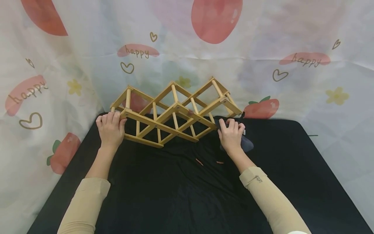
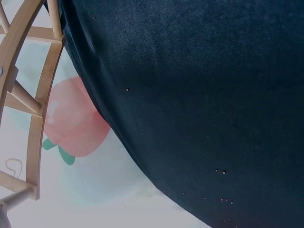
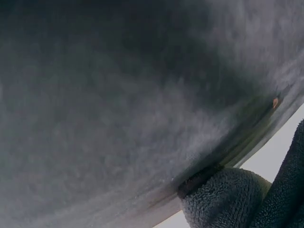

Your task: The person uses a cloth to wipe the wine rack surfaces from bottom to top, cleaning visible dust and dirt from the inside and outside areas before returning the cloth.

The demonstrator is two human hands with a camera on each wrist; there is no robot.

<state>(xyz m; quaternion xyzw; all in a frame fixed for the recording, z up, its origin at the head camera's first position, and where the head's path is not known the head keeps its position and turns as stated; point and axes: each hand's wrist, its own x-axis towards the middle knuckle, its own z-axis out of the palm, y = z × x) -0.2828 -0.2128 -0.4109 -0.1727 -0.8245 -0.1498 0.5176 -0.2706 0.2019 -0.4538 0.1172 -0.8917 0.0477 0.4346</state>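
A folding wooden rack of crossed slats and round dowels stretches between the hands at the table's far side. My left hand grips its left end, fingers bent over the wood. At the opposite end, my right hand holds a dark grey cloth bunched under the palm, with the fingertips right by the rack's lower right corner. In the right wrist view the fuzzy, towel-like cloth fills the bottom right. Part of the rack shows along the left wrist view's left edge; neither hand's grip appears there.
Black fabric covers the table, wrinkled near the middle. Two small reddish-brown scraps lie in front of the rack, and tiny crumbs dot the fabric. A printed curtain hangs behind and beside the table.
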